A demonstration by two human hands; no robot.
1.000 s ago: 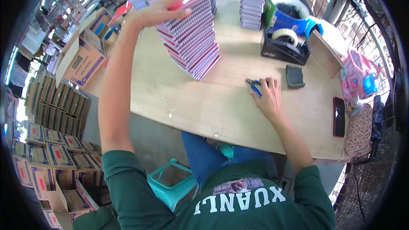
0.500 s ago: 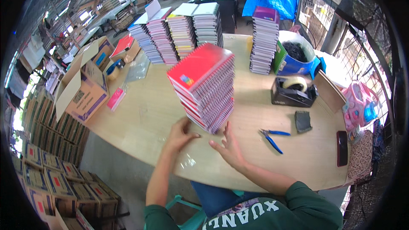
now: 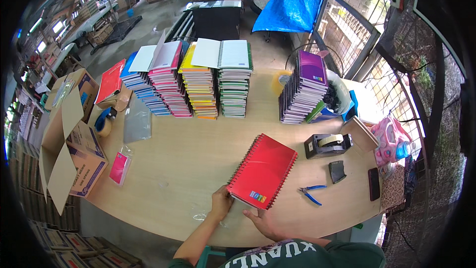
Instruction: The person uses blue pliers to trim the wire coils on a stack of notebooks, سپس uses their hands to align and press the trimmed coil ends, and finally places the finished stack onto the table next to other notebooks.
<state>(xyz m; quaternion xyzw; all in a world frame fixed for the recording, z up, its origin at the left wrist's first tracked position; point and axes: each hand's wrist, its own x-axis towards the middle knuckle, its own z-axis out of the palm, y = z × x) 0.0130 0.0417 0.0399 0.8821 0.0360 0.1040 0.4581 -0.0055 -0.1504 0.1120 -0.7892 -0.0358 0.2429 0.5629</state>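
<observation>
A stack of red spiral notebooks (image 3: 263,168) is in front of me, right of the table's middle. Its top cover faces up, and dark wire coils show along both long sides. My left hand (image 3: 221,206) is closed on the stack's near left corner, its fingertips partly hidden by the notebooks. At the near edge, my right hand (image 3: 261,223) cups the stack low down, thumb showing and other fingers mostly out of sight beneath the cover. Whether the stack's base touches the table is hidden.
Blue-handled pliers (image 3: 311,194), a dark block (image 3: 337,171), a tape dispenser (image 3: 327,146) and a phone (image 3: 374,184) lie to the right. Notebook stacks (image 3: 198,89) line the back, with a purple-topped stack (image 3: 303,89) farther right. An open carton (image 3: 82,154) stands left.
The red stack has turned and now shows mostly its top cover. My hands, apart at its base before, have come against its near side. The view has also shifted.
</observation>
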